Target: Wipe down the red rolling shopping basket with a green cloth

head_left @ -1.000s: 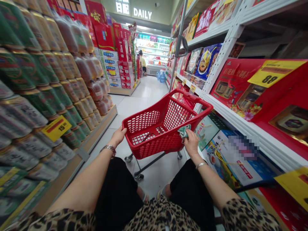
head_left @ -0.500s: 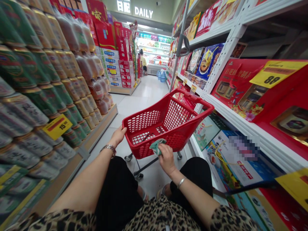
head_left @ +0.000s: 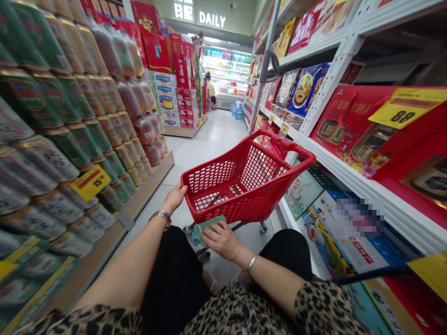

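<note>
My left hand [head_left: 174,197] grips the near left rim of a red plastic-mesh shopping cart basket [head_left: 223,174], which stands on a low wheeled metal frame. My right hand [head_left: 220,240] lies at the basket's lower near edge, pressing a crumpled green cloth [head_left: 205,230] with its fingers. The cloth sits just below the near wall, and I cannot tell if it touches the basket. Nothing shows inside the basket except its mesh floor. A metal watch circles my left wrist, and a thin bangle circles my right.
A supermarket aisle runs ahead on a pale tiled floor [head_left: 206,149]. Stacked green-and-gold cans [head_left: 59,111] fill the shelf on the left, and red gift boxes [head_left: 359,130] line white shelves [head_left: 363,186] on the right. A person [head_left: 210,90] stands far down the aisle.
My right hand has slid left and down with the cloth, from the basket's near wall to below its lower edge. My left hand stays on the rim.
</note>
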Demonstrator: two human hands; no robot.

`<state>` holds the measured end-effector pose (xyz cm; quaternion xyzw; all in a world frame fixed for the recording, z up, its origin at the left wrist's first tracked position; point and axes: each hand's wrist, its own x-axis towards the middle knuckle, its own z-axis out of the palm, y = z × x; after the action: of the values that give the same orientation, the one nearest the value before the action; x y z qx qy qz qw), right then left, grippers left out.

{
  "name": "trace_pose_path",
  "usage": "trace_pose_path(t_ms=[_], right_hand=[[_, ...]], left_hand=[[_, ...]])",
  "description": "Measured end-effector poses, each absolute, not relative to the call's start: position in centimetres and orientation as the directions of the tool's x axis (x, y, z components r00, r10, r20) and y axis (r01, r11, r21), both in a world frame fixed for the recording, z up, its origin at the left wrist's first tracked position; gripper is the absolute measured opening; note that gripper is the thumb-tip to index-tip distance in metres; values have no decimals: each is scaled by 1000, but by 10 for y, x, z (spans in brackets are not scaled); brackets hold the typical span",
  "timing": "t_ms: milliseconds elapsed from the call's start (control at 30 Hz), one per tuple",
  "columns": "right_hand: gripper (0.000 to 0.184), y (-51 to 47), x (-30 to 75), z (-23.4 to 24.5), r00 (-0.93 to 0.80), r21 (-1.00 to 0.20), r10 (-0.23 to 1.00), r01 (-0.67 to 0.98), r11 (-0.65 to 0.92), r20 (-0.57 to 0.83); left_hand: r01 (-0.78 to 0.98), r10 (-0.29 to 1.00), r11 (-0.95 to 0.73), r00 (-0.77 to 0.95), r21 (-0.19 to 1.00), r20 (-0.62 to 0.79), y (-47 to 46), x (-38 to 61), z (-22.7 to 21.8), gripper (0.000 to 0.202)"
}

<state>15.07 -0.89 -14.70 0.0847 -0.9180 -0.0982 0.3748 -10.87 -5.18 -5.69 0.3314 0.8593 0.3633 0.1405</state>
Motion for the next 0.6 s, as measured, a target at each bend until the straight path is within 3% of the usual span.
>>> trace_pose_path(t_ms=[333,467,600], right_hand=[[26,67,212,-169,-778,167,-64,53,985,626],[36,98,238,-170,-824,29,129,173,984,552],[40,126,267,-162,-817,-33,329,357,934,475]], left_hand=[[470,679,512,-734,719,-3,-51,-114,-57,53],[482,693,497,-721,721,4,-50,-118,-60,55],[494,705,475,-709,728,22,-49,-121,-62,56]])
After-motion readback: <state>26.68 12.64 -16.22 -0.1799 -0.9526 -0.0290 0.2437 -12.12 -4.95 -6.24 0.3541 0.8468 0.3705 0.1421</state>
